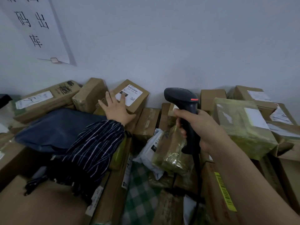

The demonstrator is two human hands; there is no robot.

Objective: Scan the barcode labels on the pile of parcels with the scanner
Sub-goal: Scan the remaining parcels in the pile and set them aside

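- Closed cardboard box (140, 105) by the wall, contents hidden, white barcode label (134, 93) on top.
- Left grip (116, 109) flat, fingers spread, on it.
- Right grip (200, 125) clasps black scanner (181, 96), aloft beside the box.

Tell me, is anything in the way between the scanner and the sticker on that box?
Nothing visible blocks it: only open air lies between the scanner and the label on the box. The left hand has one fingertip overlapping the label, below the barcode.
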